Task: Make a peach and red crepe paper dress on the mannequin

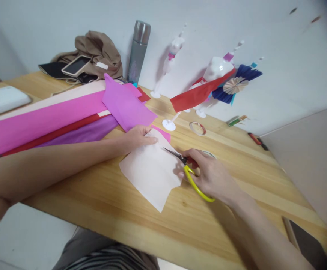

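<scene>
My left hand [140, 139] pinches the upper left edge of a pale pink sheet of paper [149, 168], thumb on top. The sheet has an uneven outline and hangs a little over the wooden table. In my right hand [205, 168] is a pair of scissors [193, 182] with yellow handles and dark blades. The blades point left over the sheet, near its right edge; whether they are cutting into it I cannot tell. Right beside my left hand lie a purple paper piece [128, 103] and a bright pink scrap [161, 133].
Long pink paper strips [45, 114] cover the table's left side. Behind stand a grey thermos [139, 52], a brown cloth [98, 48] with a phone [76, 65] on it, and white figures on stands, one with a red paper strip [199, 93]. A tape roll [197, 128] lies nearby.
</scene>
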Available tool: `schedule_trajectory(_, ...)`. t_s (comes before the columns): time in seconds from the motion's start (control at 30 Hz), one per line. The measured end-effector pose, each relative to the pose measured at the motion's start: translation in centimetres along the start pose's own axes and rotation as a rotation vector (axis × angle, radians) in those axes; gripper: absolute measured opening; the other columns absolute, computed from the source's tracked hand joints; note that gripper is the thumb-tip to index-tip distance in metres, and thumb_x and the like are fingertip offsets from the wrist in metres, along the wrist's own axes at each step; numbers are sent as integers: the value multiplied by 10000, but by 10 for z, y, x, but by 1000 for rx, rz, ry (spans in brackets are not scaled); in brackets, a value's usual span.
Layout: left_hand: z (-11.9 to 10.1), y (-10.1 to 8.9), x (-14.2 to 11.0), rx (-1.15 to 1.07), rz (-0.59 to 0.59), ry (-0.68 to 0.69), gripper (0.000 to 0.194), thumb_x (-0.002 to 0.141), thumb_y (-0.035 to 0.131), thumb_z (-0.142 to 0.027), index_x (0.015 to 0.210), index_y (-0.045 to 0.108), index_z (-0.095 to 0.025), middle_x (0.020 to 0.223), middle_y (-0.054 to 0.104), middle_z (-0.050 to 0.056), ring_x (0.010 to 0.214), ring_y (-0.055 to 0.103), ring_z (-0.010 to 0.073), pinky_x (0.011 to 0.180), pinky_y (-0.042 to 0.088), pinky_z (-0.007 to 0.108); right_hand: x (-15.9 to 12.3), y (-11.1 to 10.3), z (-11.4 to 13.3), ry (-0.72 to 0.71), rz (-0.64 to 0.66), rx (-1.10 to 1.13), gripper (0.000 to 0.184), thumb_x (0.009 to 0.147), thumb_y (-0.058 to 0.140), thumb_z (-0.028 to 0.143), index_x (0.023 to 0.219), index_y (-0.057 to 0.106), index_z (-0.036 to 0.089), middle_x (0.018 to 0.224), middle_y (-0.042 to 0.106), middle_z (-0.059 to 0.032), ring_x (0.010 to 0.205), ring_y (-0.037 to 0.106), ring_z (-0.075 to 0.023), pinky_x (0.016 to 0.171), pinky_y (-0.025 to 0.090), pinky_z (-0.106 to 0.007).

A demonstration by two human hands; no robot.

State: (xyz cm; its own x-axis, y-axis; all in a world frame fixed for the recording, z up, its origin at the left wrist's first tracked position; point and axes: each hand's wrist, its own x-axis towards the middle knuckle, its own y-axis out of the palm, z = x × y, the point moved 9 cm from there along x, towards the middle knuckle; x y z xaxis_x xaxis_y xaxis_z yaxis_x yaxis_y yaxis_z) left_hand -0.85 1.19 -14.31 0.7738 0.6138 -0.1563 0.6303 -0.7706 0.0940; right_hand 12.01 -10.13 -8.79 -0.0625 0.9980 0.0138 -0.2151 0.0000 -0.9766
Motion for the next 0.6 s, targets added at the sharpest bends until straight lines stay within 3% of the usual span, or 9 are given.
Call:
schedule_trajectory(0.17,2,0,1,-23,2,-9,161,762,696,-267,836,677,-125,701,706,42,547,628,119,470,415,188,2,0,-3,3,-34,52,245,830,578,392,997,601,213,781,645,-81,686,588,-245,632,432,-373)
schedule_trajectory(0.33,4,0,5,-32,27,-14,198,752,713,-294,851,689,-124,744,717,53,576,642,131,527,476,221,5,11,-16,18,131,279,279,833,576,501,871,513,232,664,518,20,583,453,-159,555,360,-298)
schedule_trajectory(0.43,4,0,7,-27,51,-9,194,749,719,-297,826,690,-121,739,707,51,578,634,127,538,476,225,7,12,-21,-15,206,413,347,828,584,562,867,500,228,706,509,22,630,455,-156,579,371,-292)
schedule_trajectory(0.6,5,-4,7,-18,0,-55,226,795,697,-308,699,642,-112,585,612,15,450,516,82,438,366,199,10,11,-26,-18,250,570,397,834,588,597,899,519,211,772,514,3,686,463,-160,610,401,-300)
